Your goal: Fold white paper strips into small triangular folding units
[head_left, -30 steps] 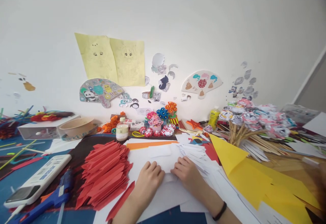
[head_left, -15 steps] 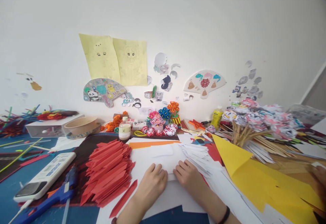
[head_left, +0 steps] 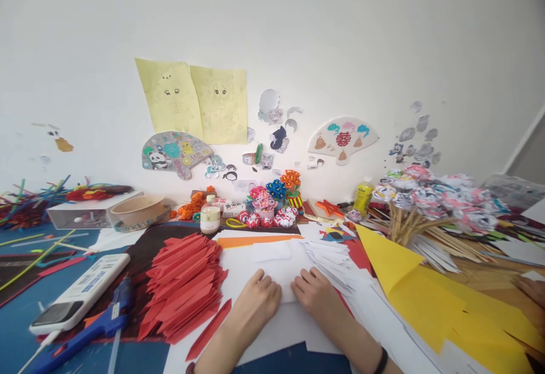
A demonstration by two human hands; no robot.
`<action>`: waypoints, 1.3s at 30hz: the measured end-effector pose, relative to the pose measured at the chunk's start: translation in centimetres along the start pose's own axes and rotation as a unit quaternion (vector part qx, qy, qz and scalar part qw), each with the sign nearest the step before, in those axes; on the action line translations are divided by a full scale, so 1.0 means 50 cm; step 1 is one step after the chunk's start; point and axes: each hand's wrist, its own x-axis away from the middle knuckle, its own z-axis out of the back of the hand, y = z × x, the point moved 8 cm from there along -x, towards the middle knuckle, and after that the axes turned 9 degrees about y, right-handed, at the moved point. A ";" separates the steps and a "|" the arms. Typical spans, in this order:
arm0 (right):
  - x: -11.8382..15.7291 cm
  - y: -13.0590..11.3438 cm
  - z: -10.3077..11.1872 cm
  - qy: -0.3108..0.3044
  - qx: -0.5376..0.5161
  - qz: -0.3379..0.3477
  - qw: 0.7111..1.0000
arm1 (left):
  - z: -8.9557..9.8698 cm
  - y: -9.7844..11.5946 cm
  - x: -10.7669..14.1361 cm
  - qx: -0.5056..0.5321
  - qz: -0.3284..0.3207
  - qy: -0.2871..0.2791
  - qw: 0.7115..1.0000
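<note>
My left hand and my right hand face each other over a stack of white paper sheets. Between them lies a piece of white paper, its lower edge casting a thin shadow. The curled fingers of both hands pinch or press its two ends; the fingertips are partly hidden. Just beyond is a small folded white paper. Left of my left hand is a pile of folded red paper strips, with a single red strip nearer to me. Folded white strips fan out beyond my right hand.
A blue glue gun and a white power strip lie at left. Yellow paper covers the right side. Behind stand a small bottle, paper flowers and flowers on sticks. Another person's hand shows at far right.
The view has shifted very slightly. Both hands stay almost in place on the white paper, with the right perhaps a touch farther from the left.
</note>
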 end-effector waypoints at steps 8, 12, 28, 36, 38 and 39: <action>0.003 0.024 0.001 -0.133 -0.064 -0.089 0.985 | 0.019 -0.037 0.008 0.087 0.061 -0.065 0.992; 0.008 0.028 -0.006 -0.170 -0.105 -0.127 0.972 | 0.031 -0.039 0.009 0.101 0.080 -0.066 0.990; 0.031 0.051 0.040 -0.071 -0.217 -0.247 0.942 | 0.013 -0.046 0.017 0.097 0.068 -0.007 0.993; 0.033 0.058 0.027 -0.073 -0.234 -0.256 0.935 | 0.023 -0.062 0.014 0.153 0.127 -0.024 0.980; 0.033 0.059 0.027 -0.083 -0.247 -0.266 0.928 | 0.025 -0.064 0.014 0.159 0.135 -0.024 0.978; 0.033 0.060 0.027 -0.087 -0.251 -0.270 0.925 | 0.026 -0.065 0.014 0.160 0.137 -0.022 0.977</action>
